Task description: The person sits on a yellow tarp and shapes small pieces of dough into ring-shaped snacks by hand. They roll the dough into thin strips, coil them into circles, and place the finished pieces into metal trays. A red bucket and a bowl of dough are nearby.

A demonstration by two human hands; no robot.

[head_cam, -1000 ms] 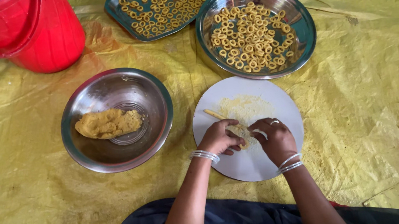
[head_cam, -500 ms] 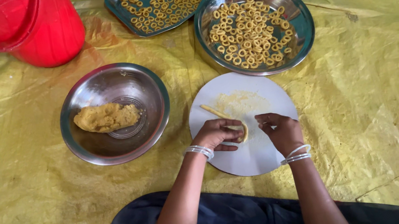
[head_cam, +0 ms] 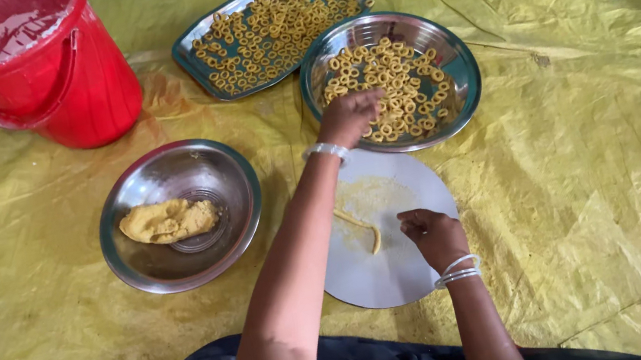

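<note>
Steel bowl (head_cam: pixel 453 60) of dough rings sits at upper centre; left hand (head_cam: pixel 349 116), fingers bunched over the rings, contents unclear. Right hand (head_cam: pixel 434 235), fingers curled together, rests on the round board (head_cam: pixel 389 269) beside a dough strip (head_cam: pixel 366 229).

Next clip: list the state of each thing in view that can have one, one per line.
Left hand: closed, reaching over the round plate of rings.
Right hand: fingers curled, resting on the white board.
Round plate: holds dough rings.
Rectangular tray: covered with dough rings.
Steel bowl: holds a dough lump.
White board: floured, with one dough strip.
Red bucket: upright, open.
</note>
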